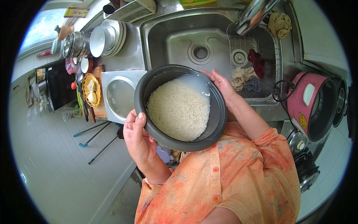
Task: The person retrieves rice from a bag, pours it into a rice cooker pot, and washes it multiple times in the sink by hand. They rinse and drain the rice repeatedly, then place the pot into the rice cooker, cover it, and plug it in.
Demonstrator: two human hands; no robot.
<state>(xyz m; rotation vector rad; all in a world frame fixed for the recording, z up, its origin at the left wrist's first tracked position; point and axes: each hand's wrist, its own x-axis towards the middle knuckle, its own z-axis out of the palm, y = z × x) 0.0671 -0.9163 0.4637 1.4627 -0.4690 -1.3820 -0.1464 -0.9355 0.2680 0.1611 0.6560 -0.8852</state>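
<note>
Both hands hold a dark rice cooker inner pot [181,145] in front of the body, near the sink's front edge. My left hand [139,137] grips the rim at the pot's left, thumb on top. My right hand [219,81] supports the upper right rim, its fingers partly hidden behind the pot. Inside, white rice grains [179,109] cover much of the bottom, and cloudy water [195,82] has gathered toward the upper right side. The pot looks tilted.
Beyond the pot lies a steel sink [179,36] with a wire rack [272,58] holding cloths. A chrome faucet [251,16] reaches over it. Stacked bowls and plates [112,36] stand left; a pink rice cooker body [300,95] stands right.
</note>
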